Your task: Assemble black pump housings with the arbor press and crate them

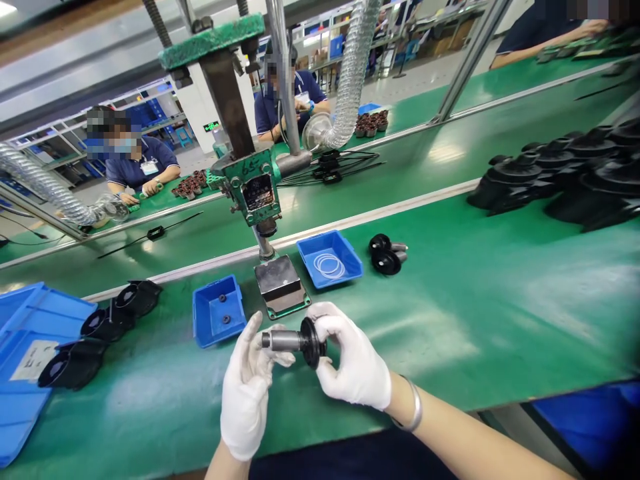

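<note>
White-gloved, my right hand (353, 357) grips the black round disc end of a part with a grey metal shaft (285, 341), fingers and thumb pinching its rim. The shaft lies nearly level and points left. My left hand (250, 380), also gloved, is open beside the shaft's free end with its fingers apart; whether it touches the shaft I cannot tell. Just beyond my hands stands a green press (255, 187) over a metal block (277, 277). Two similar disc-and-shaft parts (386, 262) lie on the bench to the right.
A blue tray (200, 323) left of the block holds two small black rings. Another blue tray (345, 278) holds white rings. Black housings (75, 363) line up beside a large blue bin (15, 413). More black parts (595, 167) stand far right. Co-workers (143, 160) sit across the green bench (450, 347).
</note>
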